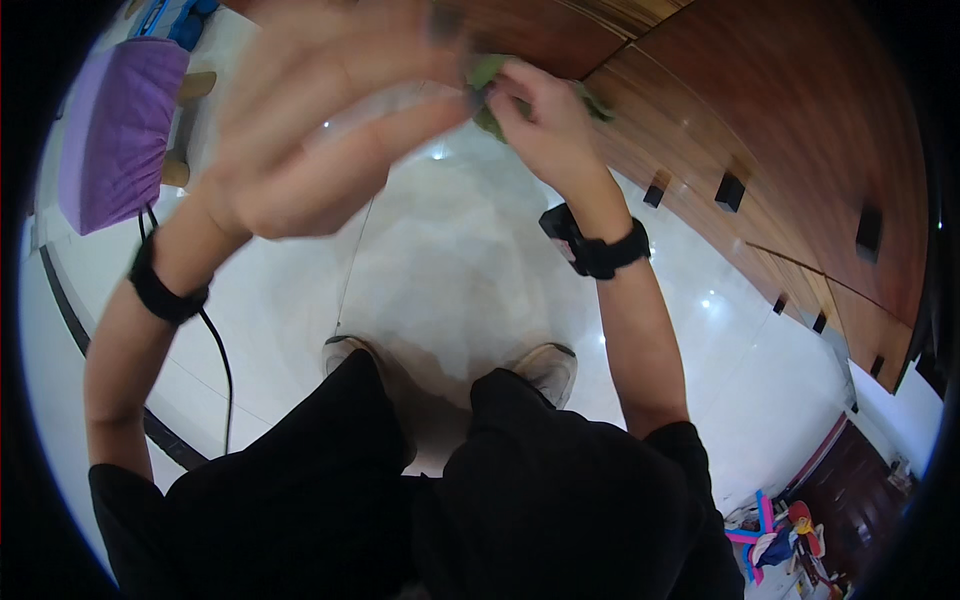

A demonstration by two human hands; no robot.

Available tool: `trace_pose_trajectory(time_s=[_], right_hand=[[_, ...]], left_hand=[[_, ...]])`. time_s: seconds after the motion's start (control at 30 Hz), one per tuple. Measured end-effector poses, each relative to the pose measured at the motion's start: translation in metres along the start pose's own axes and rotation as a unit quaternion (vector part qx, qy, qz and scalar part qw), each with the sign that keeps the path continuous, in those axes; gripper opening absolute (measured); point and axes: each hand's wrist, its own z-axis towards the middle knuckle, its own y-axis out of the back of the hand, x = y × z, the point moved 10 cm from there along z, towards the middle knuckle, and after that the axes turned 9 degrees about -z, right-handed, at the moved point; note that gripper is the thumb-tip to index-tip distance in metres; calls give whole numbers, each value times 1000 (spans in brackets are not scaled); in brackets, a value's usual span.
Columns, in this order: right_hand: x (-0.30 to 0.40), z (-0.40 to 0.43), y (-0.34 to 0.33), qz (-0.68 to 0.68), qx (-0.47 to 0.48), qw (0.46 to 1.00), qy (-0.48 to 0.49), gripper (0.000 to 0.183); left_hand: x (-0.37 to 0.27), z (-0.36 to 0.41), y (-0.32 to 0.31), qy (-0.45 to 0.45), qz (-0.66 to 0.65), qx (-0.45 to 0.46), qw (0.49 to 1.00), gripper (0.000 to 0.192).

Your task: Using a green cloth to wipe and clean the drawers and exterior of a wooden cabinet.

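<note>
A crumpled piece of green cloth is pinched between the thumb and fingers of my right hand, in front of the wooden cabinet. Part of the cloth sticks out behind that hand, on its right. My left hand is large and blurred at the upper left, raised close to the camera. Its thumb and fingertips reach to the left edge of the cloth. Blur hides whether they grip it or only overlap it in view. Each wrist wears a black strap, and the right one carries a small black device.
A brown wooden cabinet with black handles runs along the upper right. At the left stands a purple-covered stool with wooden legs. A black cable hangs by my left arm. Shoes and other items lie near a dark door.
</note>
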Motion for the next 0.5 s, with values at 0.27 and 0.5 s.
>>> trace_pose_trajectory(time_s=[0.27,0.5], right_hand=[[8,31,-72,-33,137,990,-24,56],[17,17,-45,69,108,990,-55,46]], left_hand=[[3,-213,-181,744,-630,-184,121,37],[70,-158,-210,626,-703,-281,186,47]])
